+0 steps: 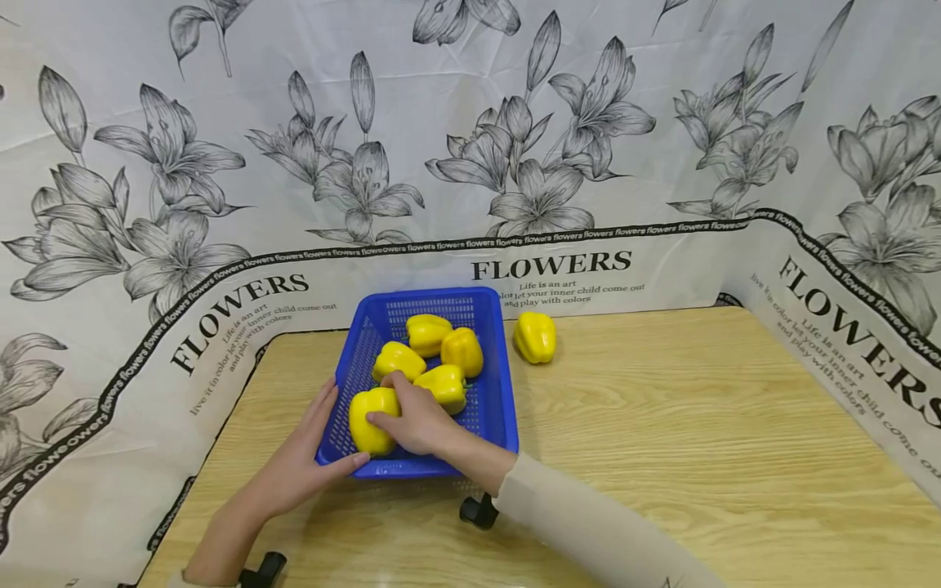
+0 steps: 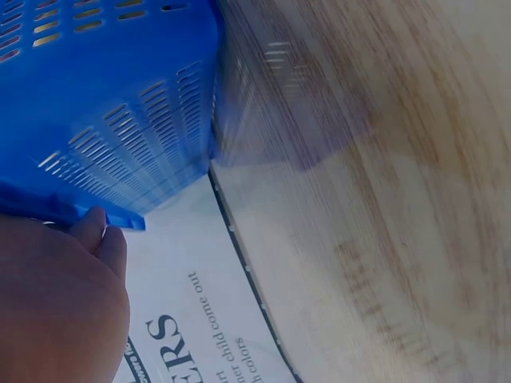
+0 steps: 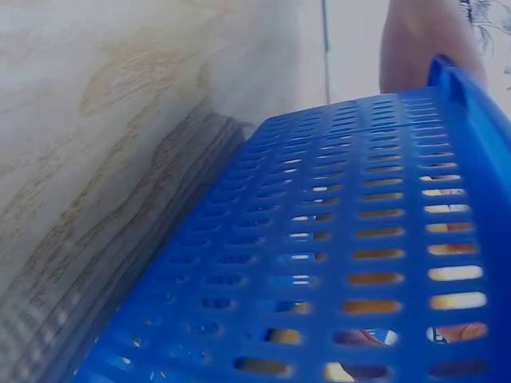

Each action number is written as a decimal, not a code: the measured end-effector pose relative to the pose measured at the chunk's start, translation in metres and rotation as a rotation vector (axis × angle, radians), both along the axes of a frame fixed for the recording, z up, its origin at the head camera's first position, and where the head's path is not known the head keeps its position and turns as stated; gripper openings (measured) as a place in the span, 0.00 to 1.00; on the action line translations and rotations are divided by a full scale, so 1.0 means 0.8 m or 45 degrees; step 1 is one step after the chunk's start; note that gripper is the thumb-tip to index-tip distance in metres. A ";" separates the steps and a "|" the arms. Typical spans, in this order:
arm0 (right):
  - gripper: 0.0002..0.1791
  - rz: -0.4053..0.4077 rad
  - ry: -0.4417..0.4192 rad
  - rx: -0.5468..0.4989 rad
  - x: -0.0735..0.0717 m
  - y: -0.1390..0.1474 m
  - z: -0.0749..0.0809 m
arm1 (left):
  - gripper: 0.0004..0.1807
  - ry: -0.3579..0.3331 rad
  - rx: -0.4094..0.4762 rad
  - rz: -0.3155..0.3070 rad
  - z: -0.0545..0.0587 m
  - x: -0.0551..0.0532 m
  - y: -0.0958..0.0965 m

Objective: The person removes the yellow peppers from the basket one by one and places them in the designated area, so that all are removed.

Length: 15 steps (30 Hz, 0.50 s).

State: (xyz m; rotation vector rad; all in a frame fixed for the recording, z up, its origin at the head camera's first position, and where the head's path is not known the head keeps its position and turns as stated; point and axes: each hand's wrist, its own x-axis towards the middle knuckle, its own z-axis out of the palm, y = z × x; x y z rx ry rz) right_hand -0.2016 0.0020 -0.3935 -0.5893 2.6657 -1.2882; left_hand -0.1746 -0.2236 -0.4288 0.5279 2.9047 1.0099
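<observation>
Five yellow peppers (image 1: 462, 351) lay in the blue basket (image 1: 508, 392); the right hand's grip (image 1: 417, 418) held one, the left hand's grip (image 1: 303, 459) its rim (image 1: 419, 468).

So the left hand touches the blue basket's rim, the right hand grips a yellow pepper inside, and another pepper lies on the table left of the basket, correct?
Almost: the head view shows that other pepper on the table to the right of the blue basket. The left hand does touch its rim, and the right hand grips a yellow pepper inside.
</observation>
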 end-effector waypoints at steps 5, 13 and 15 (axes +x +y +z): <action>0.25 -0.002 0.036 -0.020 0.003 0.011 0.005 | 0.61 0.000 -0.005 0.001 -0.002 -0.002 0.001; 0.27 0.020 0.057 -0.041 0.005 0.029 0.021 | 0.60 0.018 0.000 0.002 -0.001 -0.002 0.001; 0.27 0.031 0.056 -0.049 0.005 0.035 0.024 | 0.61 0.020 0.000 0.002 -0.001 -0.002 0.001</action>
